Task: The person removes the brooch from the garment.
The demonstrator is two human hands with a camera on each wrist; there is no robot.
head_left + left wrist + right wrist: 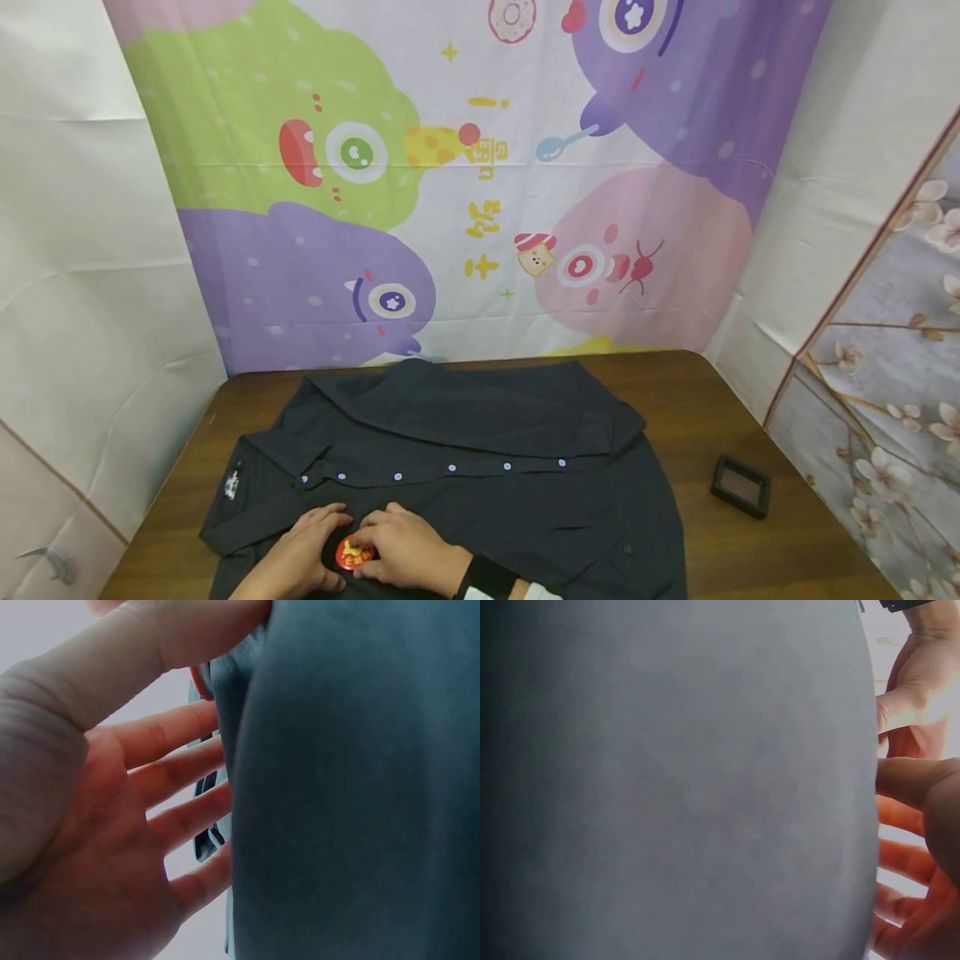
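A brown wooden table (720, 392) carries a spread black shirt (480, 467) and a small black box (741, 485)

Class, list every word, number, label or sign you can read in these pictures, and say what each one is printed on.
Yellow characters on the cartoon backdrop: stylised Chinese writing, mirrored or distorted, not readable with confidence.
Yellow marks "!" above them on the backdrop: the only sign that reads plainly.
White patch on the black shirt: too small to read.
Red round badge between the left hand and right hand: yellow design, too blurred to read.
Wrist views: no text.
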